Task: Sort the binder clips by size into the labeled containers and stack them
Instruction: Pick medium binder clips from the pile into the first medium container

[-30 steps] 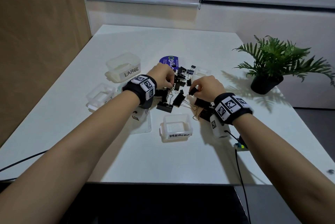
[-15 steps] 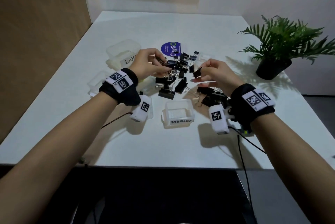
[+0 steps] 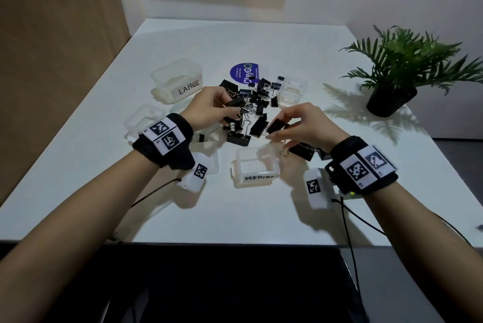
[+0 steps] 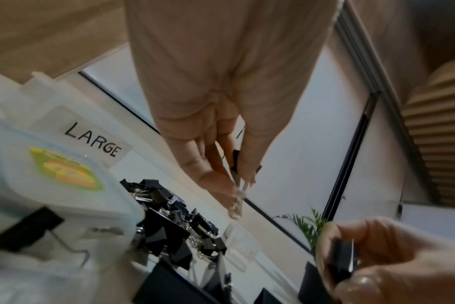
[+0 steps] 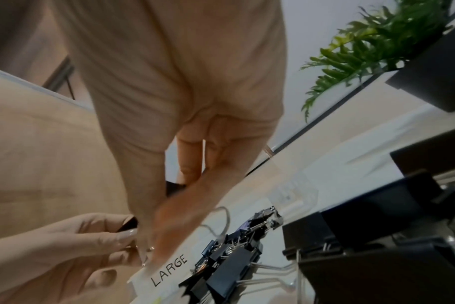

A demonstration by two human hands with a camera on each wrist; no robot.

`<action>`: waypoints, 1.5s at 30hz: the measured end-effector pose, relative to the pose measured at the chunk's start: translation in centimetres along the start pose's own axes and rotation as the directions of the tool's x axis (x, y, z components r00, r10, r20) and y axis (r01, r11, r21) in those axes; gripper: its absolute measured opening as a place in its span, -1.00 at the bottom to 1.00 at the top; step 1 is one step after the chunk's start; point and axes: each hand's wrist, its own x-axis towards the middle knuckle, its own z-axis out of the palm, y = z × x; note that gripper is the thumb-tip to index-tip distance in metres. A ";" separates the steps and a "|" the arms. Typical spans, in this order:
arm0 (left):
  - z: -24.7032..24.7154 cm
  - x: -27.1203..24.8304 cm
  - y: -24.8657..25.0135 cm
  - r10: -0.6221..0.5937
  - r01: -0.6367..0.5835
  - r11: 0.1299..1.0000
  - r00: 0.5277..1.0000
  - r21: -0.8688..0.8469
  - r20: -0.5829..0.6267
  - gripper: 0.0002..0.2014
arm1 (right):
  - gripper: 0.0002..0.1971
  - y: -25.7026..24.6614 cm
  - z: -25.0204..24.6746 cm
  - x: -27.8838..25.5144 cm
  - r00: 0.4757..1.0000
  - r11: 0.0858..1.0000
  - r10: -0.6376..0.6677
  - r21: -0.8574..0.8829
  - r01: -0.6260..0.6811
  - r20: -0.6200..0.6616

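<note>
The pile of binder clips (image 3: 251, 103) lies mid-worktop (image 3: 183, 218) between the LARGE container (image 3: 180, 82) and the MEDIUM container (image 3: 254, 169). The left hand (image 3: 209, 107) pinches one clip, mostly hidden by fingers; the right hand (image 3: 305, 124) pinches another (image 3: 276, 125), its size unclear in the blurred wrist views.

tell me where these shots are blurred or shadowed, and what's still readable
Head view: dim but sharp, the potted plant casting a feathery shadow on the table; LARGE container label legible. Left wrist view: motion-blurred around the left hand. Right wrist view: right hand fingers smeared, label readable.
</note>
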 end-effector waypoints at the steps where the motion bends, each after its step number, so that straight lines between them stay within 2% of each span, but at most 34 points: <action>1: -0.1 -0.2 0.1 -0.007 0.007 0.999 1.000 -0.031 0.004 -0.81 | -0.82 -0.1 0.1 -0.1 1.000 1.000 -0.003 -0.025 0.003 -0.008; 3: -0.1 -0.8 0.3 -0.002 0.006 0.992 1.000 -0.126 0.029 -0.86 | -0.81 -0.3 0.2 -0.3 0.999 0.997 -0.022 -0.069 0.020 -0.034; 6: -0.1 -1.6 0.3 0.040 -0.021 0.987 0.993 -0.157 0.115 -0.61 | -0.78 -0.4 0.5 -0.4 0.996 0.997 -0.056 -0.056 0.052 -0.064; 9: 0.1 -2.4 0.4 0.050 -0.036 0.996 0.983 -0.087 0.174 -0.71 | -0.84 -0.7 0.9 -0.5 0.999 0.999 0.001 -0.050 -0.003 -0.041; 13: 0.3 -2.7 0.4 0.070 -0.072 0.997 0.990 0.014 0.123 -0.88 | -0.80 -0.6 1.1 -0.6 0.995 0.995 0.094 -0.032 -0.093 0.015; 15: 0.5 -2.9 0.4 0.078 -0.085 0.993 0.993 0.081 0.087 -0.87 | -0.76 -0.5 1.2 -0.7 0.993 0.990 0.118 -0.074 -0.118 0.002; 18: 0.9 -3.4 0.9 0.047 -0.052 0.995 0.996 0.084 0.070 -0.78 | -0.80 -0.4 1.1 -0.8 0.995 0.958 0.052 -0.278 -0.075 -0.088; 19: 1.1 -3.6 1.1 0.057 -0.063 0.994 0.996 0.086 0.072 -0.75 | -0.82 -0.5 1.1 -0.9 0.995 0.942 0.040 -0.330 -0.067 -0.090; 21: 1.5 -3.9 1.5 0.098 -0.109 0.983 0.992 0.149 0.082 -0.76 | -0.85 -0.7 1.0 -1.1 0.997 0.943 0.047 -0.328 -0.064 -0.058; 26: 3.4 -4.7 1.9 0.176 -0.210 0.882 0.977 0.421 0.119 -0.76 | -0.83 -0.4 1.4 -1.1 0.998 0.933 0.038 -0.356 -0.053 -0.048; 32: 4.5 -5.3 1.8 0.190 -0.227 0.785 0.974 0.577 0.124 -0.75 | -0.78 -0.2 2.1 -1.0 0.996 0.904 -0.001 -0.426 -0.037 -0.090; 36: 5.0 -5.4 1.5 0.207 -0.227 0.586 0.970 0.778 0.127 -0.78 | -0.74 -0.6 2.4 -1.1 0.995 0.904 -0.021 -0.428 -0.022 -0.096; 39: 5.1 -5.2 1.3 0.182 -0.227 0.491 0.971 0.841 0.156 -0.76 | -0.68 -0.8 2.4 -1.3 0.996 0.891 -0.035 -0.454 -0.004 -0.079; 42: 4.9 -5.1 1.4 0.192 -0.223 0.456 0.970 0.861 0.150 -0.79 | -0.66 -0.8 2.3 -1.3 0.997 0.885 -0.056 -0.465 0.021 -0.062; 45: 4.7 -4.9 1.4 0.177 -0.212 0.470 0.974 0.857 0.144 -0.82 | -0.65 -0.9 2.2 -1.3 0.997 0.887 -0.059 -0.460 0.033 -0.043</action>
